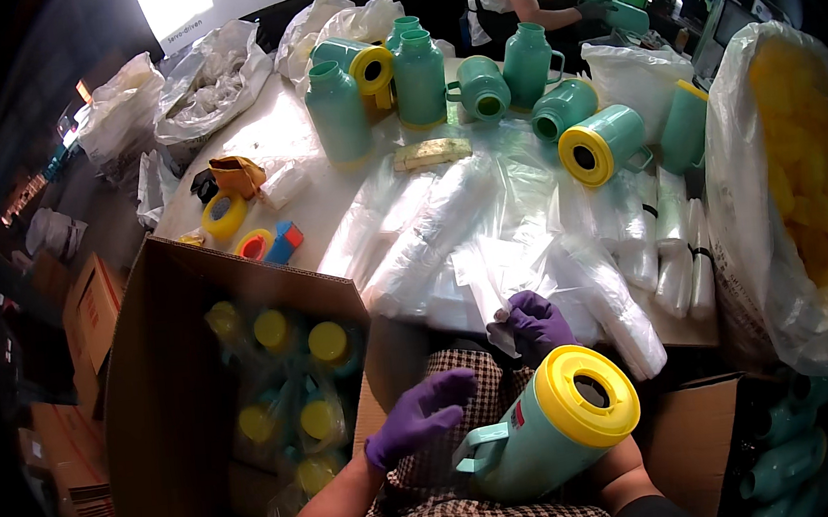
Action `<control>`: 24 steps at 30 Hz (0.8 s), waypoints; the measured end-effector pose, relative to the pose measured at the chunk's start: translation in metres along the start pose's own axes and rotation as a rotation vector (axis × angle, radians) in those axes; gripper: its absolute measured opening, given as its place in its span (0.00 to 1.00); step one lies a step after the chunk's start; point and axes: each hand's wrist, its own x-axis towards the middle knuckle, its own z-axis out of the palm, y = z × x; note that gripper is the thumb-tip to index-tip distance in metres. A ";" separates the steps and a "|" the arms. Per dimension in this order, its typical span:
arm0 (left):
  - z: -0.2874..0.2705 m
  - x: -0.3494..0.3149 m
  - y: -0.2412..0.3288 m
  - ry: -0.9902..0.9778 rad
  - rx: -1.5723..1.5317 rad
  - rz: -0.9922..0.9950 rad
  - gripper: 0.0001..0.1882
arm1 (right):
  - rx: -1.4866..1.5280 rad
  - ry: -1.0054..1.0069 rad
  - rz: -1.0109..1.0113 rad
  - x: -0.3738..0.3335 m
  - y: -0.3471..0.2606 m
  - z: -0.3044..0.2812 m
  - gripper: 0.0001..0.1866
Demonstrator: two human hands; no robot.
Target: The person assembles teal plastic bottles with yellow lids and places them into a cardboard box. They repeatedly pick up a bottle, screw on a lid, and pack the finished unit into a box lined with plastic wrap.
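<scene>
My right hand (538, 325), in a purple glove, pinches the end of a clear plastic bag (483, 287) at the table's near edge. My left hand (422, 416), gloved in purple too, hovers over my checked apron (423, 469) with its fingers apart and nothing in them. Between my forearms a pale green flask body (548, 434) with a side handle leans tilted, resting against my right arm. Its yellow collar (572, 437) faces up and has a dark round opening. More clear bags (441, 227) lie in rolls and bundles just beyond my right hand.
An open carton (237, 264) at left holds several bagged flasks with yellow tops. Several green flasks (338, 117) stand or lie across the table's back. Tape rolls (224, 214) lie left. A large bag of yellow parts (810, 175) stands right. Another person (520, 3) handles a flask behind.
</scene>
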 end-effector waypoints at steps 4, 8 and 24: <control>0.015 0.097 0.005 0.182 0.364 0.299 0.31 | -0.090 -0.052 -0.094 0.003 -0.002 -0.002 0.07; -0.013 0.104 -0.007 0.190 -0.381 0.252 0.29 | 0.486 -0.131 -0.181 0.003 0.008 0.004 0.11; 0.068 0.132 0.023 0.619 0.453 0.799 0.11 | -0.303 0.012 -0.400 -0.040 -0.063 0.056 0.49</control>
